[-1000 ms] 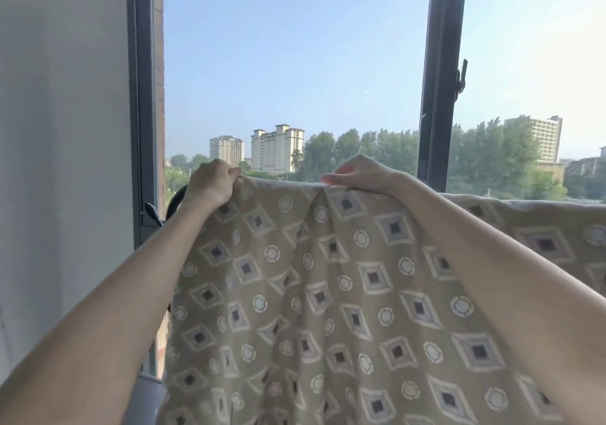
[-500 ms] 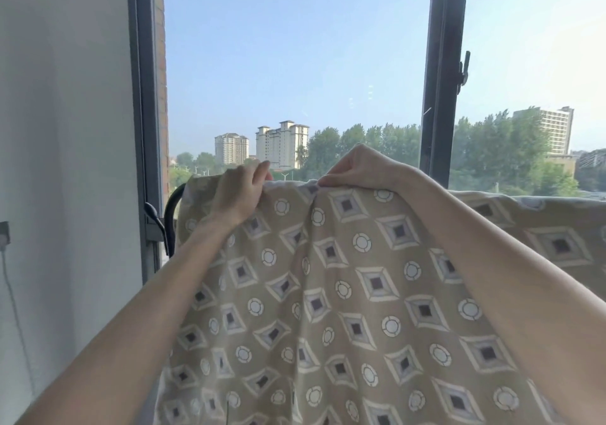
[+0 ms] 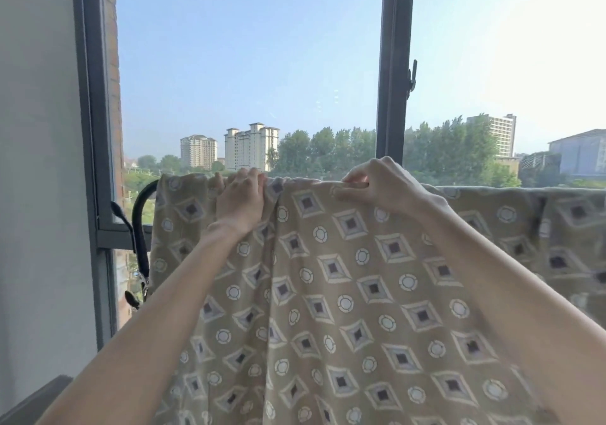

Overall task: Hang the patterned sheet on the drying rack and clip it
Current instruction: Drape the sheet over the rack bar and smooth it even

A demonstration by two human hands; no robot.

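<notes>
A tan patterned sheet (image 3: 344,293) with diamonds and circles hangs over the top bar of a drying rack in front of the window. Only the rack's black curved end (image 3: 139,227) shows at the left; the rest of the bar is hidden under the cloth. My left hand (image 3: 241,203) lies flat on the sheet near its top edge, fingers curled over the fold. To its right, my right hand (image 3: 380,186) pinches the top edge of the sheet. No clip is visible.
A dark window frame (image 3: 93,129) stands at the left beside a white wall (image 3: 36,162). A vertical mullion (image 3: 393,63) with a handle (image 3: 412,78) rises behind my right hand. Buildings and trees lie outside.
My left hand has slid right along the top edge, uncovering the sheet's left corner and the rack's black end. My right hand changed from lying flat to pinching the edge.
</notes>
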